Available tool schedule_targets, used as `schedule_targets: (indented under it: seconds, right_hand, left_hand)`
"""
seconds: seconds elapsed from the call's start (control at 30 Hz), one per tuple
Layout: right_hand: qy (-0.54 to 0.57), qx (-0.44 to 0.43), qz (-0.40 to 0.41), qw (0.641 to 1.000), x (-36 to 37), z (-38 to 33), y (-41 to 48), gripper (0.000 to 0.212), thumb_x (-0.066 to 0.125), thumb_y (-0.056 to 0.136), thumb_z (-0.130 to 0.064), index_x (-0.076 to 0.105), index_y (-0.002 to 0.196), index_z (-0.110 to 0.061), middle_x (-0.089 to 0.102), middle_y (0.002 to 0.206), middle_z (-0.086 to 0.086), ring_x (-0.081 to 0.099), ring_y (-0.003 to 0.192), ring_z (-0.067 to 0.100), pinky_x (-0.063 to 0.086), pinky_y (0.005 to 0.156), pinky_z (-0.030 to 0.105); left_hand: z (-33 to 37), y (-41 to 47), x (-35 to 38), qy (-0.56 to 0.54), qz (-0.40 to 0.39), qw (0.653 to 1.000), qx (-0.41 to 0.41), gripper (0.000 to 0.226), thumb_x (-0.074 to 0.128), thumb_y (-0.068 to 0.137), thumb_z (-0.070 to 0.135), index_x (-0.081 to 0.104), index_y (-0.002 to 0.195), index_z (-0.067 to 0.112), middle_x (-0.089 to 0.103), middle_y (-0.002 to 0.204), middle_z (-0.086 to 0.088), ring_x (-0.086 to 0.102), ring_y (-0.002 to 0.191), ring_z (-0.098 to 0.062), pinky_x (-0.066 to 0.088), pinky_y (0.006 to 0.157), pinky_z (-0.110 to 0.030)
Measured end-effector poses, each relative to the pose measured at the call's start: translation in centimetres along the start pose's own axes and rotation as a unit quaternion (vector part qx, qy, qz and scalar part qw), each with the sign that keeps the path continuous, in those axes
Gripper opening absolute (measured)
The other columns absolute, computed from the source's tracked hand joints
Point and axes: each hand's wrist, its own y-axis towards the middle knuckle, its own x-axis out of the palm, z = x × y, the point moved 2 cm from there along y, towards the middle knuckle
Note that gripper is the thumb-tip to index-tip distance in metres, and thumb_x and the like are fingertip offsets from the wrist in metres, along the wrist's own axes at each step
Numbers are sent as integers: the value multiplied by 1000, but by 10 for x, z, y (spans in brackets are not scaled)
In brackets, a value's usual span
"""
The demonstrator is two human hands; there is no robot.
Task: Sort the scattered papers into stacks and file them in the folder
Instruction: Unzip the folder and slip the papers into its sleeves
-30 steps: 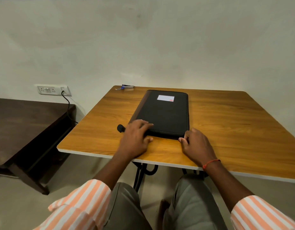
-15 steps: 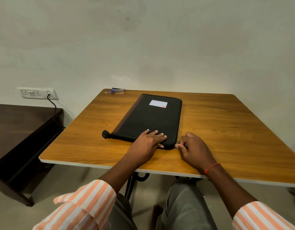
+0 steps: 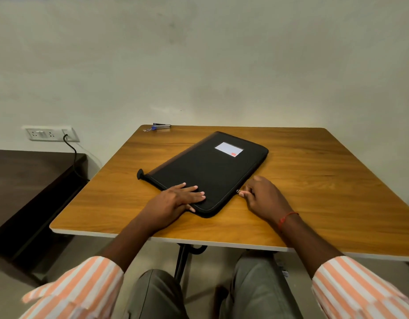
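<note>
A black zippered folder (image 3: 210, 171) with a white label lies closed and slanted on the wooden table (image 3: 314, 180). My left hand (image 3: 176, 200) lies flat with straight fingers on the folder's near corner. My right hand (image 3: 263, 199) pinches the small metal zipper pull (image 3: 240, 191) at the folder's right edge, near that corner. No loose papers are in view.
A blue stapler (image 3: 161, 127) lies at the table's far left corner. A dark wooden side table (image 3: 26, 180) stands to the left, below a wall socket (image 3: 49, 134) with a black cable plugged in. A wall rises behind the table.
The folder has turned so that its far end points right. My left hand has stayed pressed on the near corner. My right hand has moved up the right edge with the zipper pull.
</note>
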Motion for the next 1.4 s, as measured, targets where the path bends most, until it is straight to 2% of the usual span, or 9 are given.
schedule_targets:
  seconds: [0.37, 0.53, 0.6, 0.67, 0.77, 0.87, 0.93, 1.27, 1.4]
  right_hand:
    - [-4, 54, 21, 998, 2, 8, 4, 14, 63, 97, -28, 59, 84, -24, 48, 88, -8, 49, 79, 7, 49, 68, 25]
    - [-4, 108, 68, 992, -9, 32, -5, 18, 65, 96, -24, 58, 80, -20, 52, 91, -2, 52, 82, 11, 52, 75, 30]
    - [1, 107, 66, 992, -9, 32, -8, 16, 64, 96, -24, 59, 81, -20, 54, 94, -1, 53, 84, 11, 54, 77, 30]
    - [5, 102, 69, 992, -8, 30, -9, 16, 64, 97, -24, 58, 82, -21, 53, 93, -1, 53, 84, 11, 54, 78, 31]
    - [16, 104, 79, 991, -8, 29, -10, 16, 62, 97, -25, 59, 82, -20, 53, 93, -1, 54, 85, 11, 56, 79, 33]
    - [14, 101, 83, 991, -6, 27, -12, 13, 62, 98, -26, 62, 87, -19, 54, 96, 0, 54, 90, 11, 54, 80, 30]
    - [14, 97, 84, 992, -6, 25, -13, 10, 62, 98, -26, 64, 90, -20, 54, 98, -1, 54, 92, 12, 53, 81, 29]
    - [31, 138, 108, 984, -14, 35, -17, 11, 66, 95, -21, 61, 85, -23, 50, 92, -5, 52, 85, 8, 53, 74, 27]
    - [46, 143, 115, 982, -13, 37, -16, 10, 67, 94, -17, 64, 86, -22, 50, 92, -5, 53, 84, 8, 56, 75, 29]
  left_hand:
    - [-39, -29, -32, 13, 56, 995, -76, 50, 65, 95, 4, 60, 136, 32, 48, 144, 19, 29, 140, 8, 20, 116, -13]
    - [-84, -47, -53, 55, 46, 978, -194, 56, 56, 100, 5, 57, 136, 48, 45, 156, -7, 43, 143, -27, 36, 117, -40]
    - [-87, -42, -57, 31, 40, 964, -261, 63, 53, 98, -2, 57, 125, 54, 43, 158, -9, 39, 146, -30, 33, 120, -45]
    - [-68, -30, -56, 36, 82, 948, -306, 53, 51, 98, 1, 64, 122, 46, 44, 158, -6, 34, 149, -27, 32, 120, -48]
    - [-4, -5, -33, 73, 152, 947, -275, 37, 54, 100, 21, 61, 133, 37, 49, 153, 1, 36, 146, -21, 35, 118, -48]
    - [55, 33, 8, 96, 101, 974, -181, 55, 57, 97, 52, 45, 149, 36, 44, 156, 3, 34, 147, -18, 26, 122, -43]
    - [68, 62, 34, 136, 72, 977, -147, 66, 55, 96, 60, 39, 154, 33, 41, 159, 5, 31, 150, -15, 23, 124, -39]
    - [57, 97, 46, 211, 2, 972, -99, 50, 35, 109, 43, 34, 156, 26, 37, 162, 3, 29, 151, -19, 26, 123, -40]
    - [38, 80, 32, 157, -12, 984, -80, 48, 39, 109, 38, 36, 155, 27, 37, 161, 3, 26, 153, -17, 19, 125, -39]
